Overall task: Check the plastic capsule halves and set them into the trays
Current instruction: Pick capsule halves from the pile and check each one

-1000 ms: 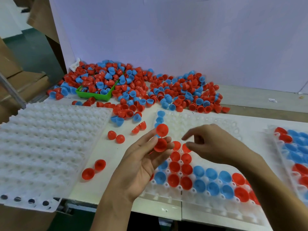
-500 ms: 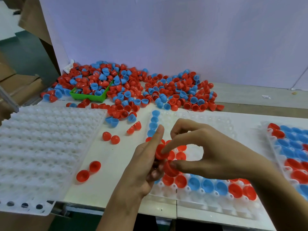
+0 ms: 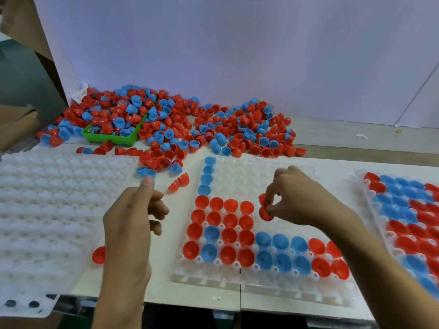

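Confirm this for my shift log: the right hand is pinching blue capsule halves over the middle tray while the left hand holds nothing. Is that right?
Not quite. The capsule halves pinched in the right hand are red, not blue, as the head view shows. The rest stands: they are over the middle tray, and the left hand holds nothing.

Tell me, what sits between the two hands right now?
In the head view, between the left hand and the right hand lies the middle tray, with its block of red capsule halves.

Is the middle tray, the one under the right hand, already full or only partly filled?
Partly filled. The middle tray holds red and blue halves in its near rows and one far column, but bare white pockets remain beside the right hand.
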